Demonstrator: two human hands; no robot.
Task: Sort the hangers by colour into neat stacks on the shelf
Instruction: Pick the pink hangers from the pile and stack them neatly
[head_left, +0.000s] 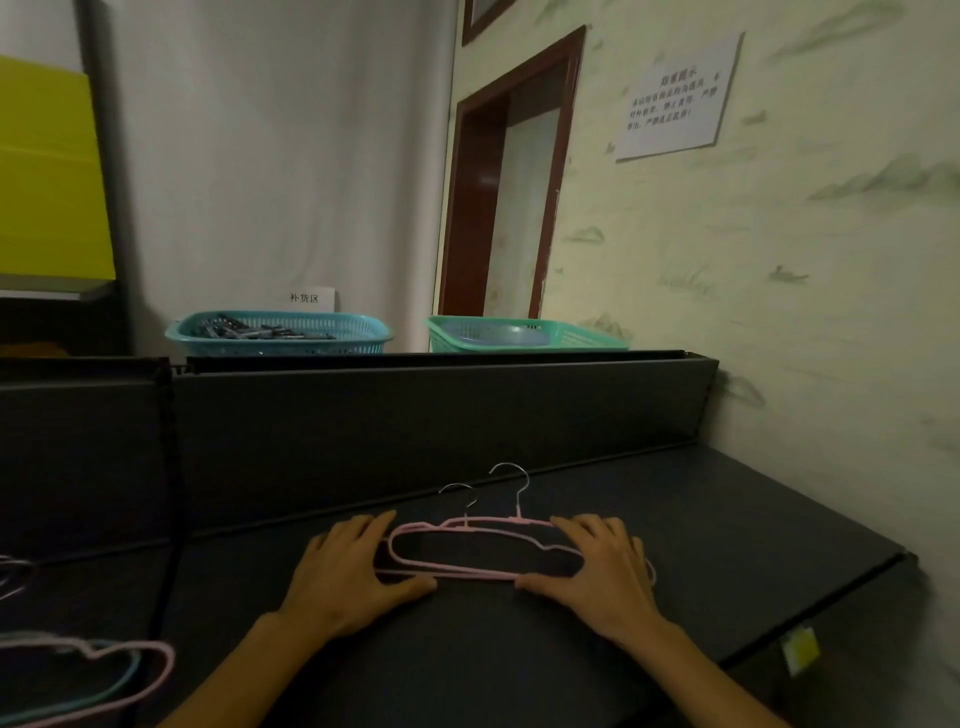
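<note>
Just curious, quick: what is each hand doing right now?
Left hand: open, fingers resting on the pink hangers.
Right hand: open, fingers resting on their other end.

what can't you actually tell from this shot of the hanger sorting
- Pink hangers, head view: both ends lie under the left hand and right hand; two hooks show, so at least two, exact count unclear.
- Hangers at lower left: cut off by the frame edge; number unclear.
- Blue basket: dark contents too small to identify.
- Wall notice: text blurred.
</note>
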